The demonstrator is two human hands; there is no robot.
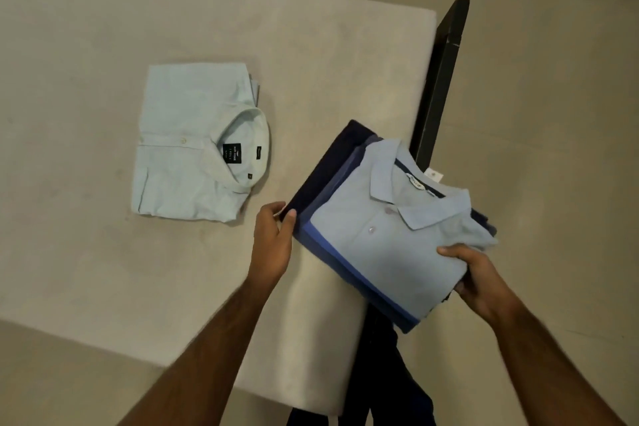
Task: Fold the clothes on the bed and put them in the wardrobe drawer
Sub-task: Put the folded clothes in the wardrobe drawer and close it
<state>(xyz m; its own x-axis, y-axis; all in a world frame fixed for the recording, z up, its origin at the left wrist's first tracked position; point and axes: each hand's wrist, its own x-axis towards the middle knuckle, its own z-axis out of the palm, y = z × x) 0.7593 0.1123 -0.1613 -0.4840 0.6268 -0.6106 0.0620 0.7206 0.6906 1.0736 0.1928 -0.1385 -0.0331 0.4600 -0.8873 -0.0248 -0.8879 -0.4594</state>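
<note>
A stack of folded clothes [377, 235] is held above the bed's right corner, with a light blue polo shirt on top and darker blue and navy pieces under it. My left hand [273, 239] grips the stack's left edge, thumb on the navy layer. At the stack's near right corner, my right hand [473, 273] holds it with the thumb on top of the polo and fingers underneath. A pale mint folded button shirt [193, 142] lies flat on the bed [86, 79], to the left of the stack.
The bed's beige cover ends at a corner near the right middle. A dark upright panel [439, 79] stands beside that corner. Beige floor [553, 114] lies to the right. Dark trouser legs [394, 384] show below the stack.
</note>
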